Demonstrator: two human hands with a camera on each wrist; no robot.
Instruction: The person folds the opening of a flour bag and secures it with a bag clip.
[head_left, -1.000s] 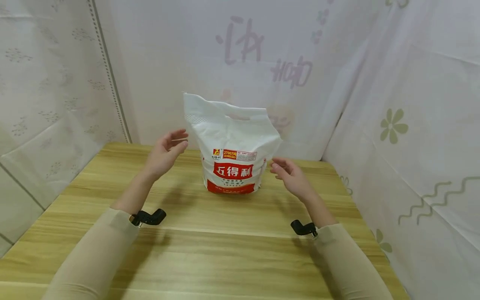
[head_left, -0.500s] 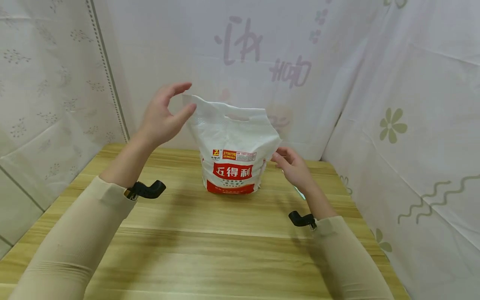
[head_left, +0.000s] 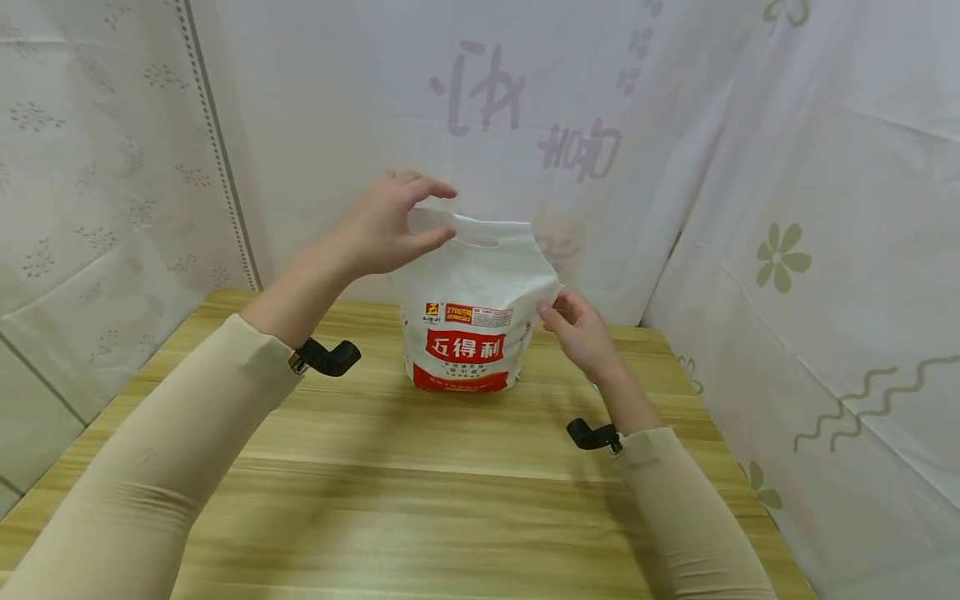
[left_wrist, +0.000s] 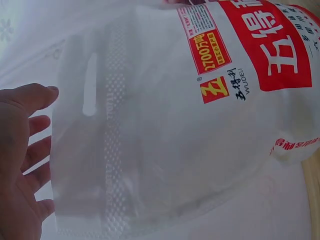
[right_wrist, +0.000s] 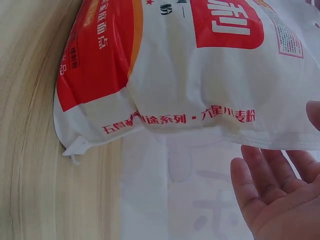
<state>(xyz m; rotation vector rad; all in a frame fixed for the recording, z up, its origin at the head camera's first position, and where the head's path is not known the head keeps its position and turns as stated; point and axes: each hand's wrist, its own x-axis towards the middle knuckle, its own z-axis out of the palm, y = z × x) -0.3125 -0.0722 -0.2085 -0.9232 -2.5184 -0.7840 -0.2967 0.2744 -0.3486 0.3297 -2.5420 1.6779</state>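
Note:
A white bag of flour (head_left: pixel 472 283) with red printed panels stands upright on the wooden table, its top flap cut with a handle slot. My left hand (head_left: pixel 390 225) is at the bag's upper left, thumb in front and fingers spread over the top edge. In the left wrist view the left hand (left_wrist: pixel 22 150) has its fingertips right at the top edge beside the slot. My right hand (head_left: pixel 588 337) is at the bag's right side. In the right wrist view its fingers (right_wrist: pixel 260 172) lie loosely extended along the side seam, with the thumb (right_wrist: pixel 314 114) overlapping the bag.
The wooden table (head_left: pixel 360 517) runs up to pale patterned curtains (head_left: pixel 315 125) at the back and sides. A small light-blue thing (head_left: pixel 596 387) shows partly behind the right wrist. Black camera mounts (head_left: pixel 330 357) stick out from both wrists.
My left hand has risen from beside the bag and moved right to its top edge. My right hand has moved slightly up and in, close to the bag's right corner. The bag stays in place.

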